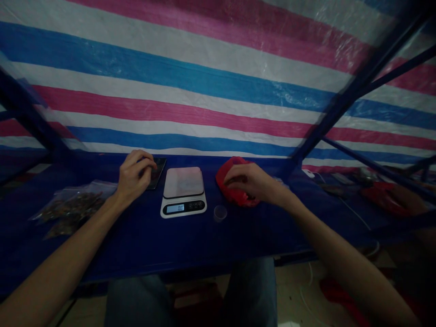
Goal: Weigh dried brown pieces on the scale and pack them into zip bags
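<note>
My left hand [136,176] is at the left of the scale, over the edge of a flat dark panel like a phone [156,174]. Its fingers are curled in towards the thumb, and whatever is between them is too small to make out. My right hand [249,178] reaches over a red plastic bag [227,167], fingers bent and drawn together at its opening. The fingertips' contents are hidden. Between my hands lies a white digital scale [184,184] with a bare plate, its display reading 0.0. A small clear cup [220,213] stands near the scale's right front corner.
Clear plastic bags of small brownish pieces [80,204] lie beside my left forearm. Blue frame bars [315,125] rise at both sides, before a striped sheet [190,109]. Farther right, another person's hand [407,200] is by a second red bag [381,196] and a white cable.
</note>
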Demonstrator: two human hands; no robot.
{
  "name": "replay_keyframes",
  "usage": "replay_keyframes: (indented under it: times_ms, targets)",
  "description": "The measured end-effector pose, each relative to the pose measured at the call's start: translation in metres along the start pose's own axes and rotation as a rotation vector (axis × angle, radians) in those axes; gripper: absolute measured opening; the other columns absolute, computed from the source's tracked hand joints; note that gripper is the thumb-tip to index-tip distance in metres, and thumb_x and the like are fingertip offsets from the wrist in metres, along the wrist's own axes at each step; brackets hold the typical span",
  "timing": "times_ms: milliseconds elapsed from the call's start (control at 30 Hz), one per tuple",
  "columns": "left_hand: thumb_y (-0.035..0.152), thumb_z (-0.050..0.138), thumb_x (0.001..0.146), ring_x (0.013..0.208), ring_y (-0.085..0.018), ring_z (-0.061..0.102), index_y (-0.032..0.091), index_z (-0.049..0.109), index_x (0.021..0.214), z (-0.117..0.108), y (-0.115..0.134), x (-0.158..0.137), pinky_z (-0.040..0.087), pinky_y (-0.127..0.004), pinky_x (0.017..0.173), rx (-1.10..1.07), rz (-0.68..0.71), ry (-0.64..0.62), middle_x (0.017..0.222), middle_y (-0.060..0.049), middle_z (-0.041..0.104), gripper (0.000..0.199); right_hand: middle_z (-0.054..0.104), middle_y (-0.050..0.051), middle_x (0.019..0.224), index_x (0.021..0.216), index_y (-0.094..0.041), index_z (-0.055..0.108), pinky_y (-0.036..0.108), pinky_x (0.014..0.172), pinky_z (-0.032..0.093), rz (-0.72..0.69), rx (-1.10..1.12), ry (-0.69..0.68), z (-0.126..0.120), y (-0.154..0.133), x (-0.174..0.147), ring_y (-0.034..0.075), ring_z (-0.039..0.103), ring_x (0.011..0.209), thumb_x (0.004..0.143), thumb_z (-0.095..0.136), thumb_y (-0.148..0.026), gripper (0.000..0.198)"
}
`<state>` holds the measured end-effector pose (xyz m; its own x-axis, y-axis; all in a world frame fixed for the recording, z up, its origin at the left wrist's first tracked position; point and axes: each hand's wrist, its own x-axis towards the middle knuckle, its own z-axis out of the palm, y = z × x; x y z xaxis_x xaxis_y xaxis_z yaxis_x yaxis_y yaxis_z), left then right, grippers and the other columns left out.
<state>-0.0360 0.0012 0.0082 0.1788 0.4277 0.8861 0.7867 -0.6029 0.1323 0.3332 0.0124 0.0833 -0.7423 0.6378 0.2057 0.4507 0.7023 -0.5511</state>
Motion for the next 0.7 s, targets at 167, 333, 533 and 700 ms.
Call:
replay_keyframes:
  times_ms: [167, 333, 533, 700]
  targets:
    - [0.007, 0.051, 0.086, 0.086, -0.020, 0.060, 0.020, 0.063, 0.071, 0.000, 0.001, 0.001, 0.048, -0.038, 0.081, 0.016, -0.026, -0.027, 0.086, -0.005, 0.063, 0.023, 0.074, 0.005, 0.095, 0.095, -0.018, 0.077, 0.027, 0.084, 0.051, -0.034, 0.000, -0.190, 0.033, -0.012, -0.010, 0.016, 0.069, 0.088, 0.090, 0.064, -0.007, 0.018]
    - [0.007, 0.050, 0.084, 0.085, -0.020, 0.060, 0.020, 0.062, 0.069, -0.001, 0.005, 0.003, 0.049, -0.038, 0.080, 0.010, -0.044, -0.061, 0.084, -0.004, 0.063, 0.023, 0.073, 0.004, 0.093, 0.094, -0.017, 0.077, 0.026, 0.081, 0.050, -0.051, -0.056, -0.283, 0.044, -0.012, -0.013, 0.015, 0.068, 0.085, 0.091, 0.062, -0.006, 0.019]
    - [0.007, 0.051, 0.083, 0.085, -0.020, 0.060, 0.020, 0.062, 0.070, -0.001, 0.003, 0.002, 0.050, -0.038, 0.081, 0.002, -0.038, -0.065, 0.085, -0.004, 0.063, 0.022, 0.071, 0.005, 0.095, 0.095, -0.017, 0.075, 0.028, 0.084, 0.049, -0.037, -0.130, -0.317, 0.045, -0.016, -0.013, 0.016, 0.067, 0.088, 0.091, 0.061, -0.005, 0.019]
    - [0.006, 0.050, 0.084, 0.084, -0.019, 0.059, 0.020, 0.062, 0.070, 0.000, 0.002, 0.001, 0.050, -0.037, 0.080, -0.009, -0.007, -0.059, 0.085, -0.004, 0.063, 0.023, 0.070, 0.006, 0.097, 0.097, -0.016, 0.073, 0.029, 0.085, 0.048, -0.025, -0.194, -0.332, 0.043, -0.021, -0.015, 0.018, 0.065, 0.092, 0.093, 0.058, -0.006, 0.019]
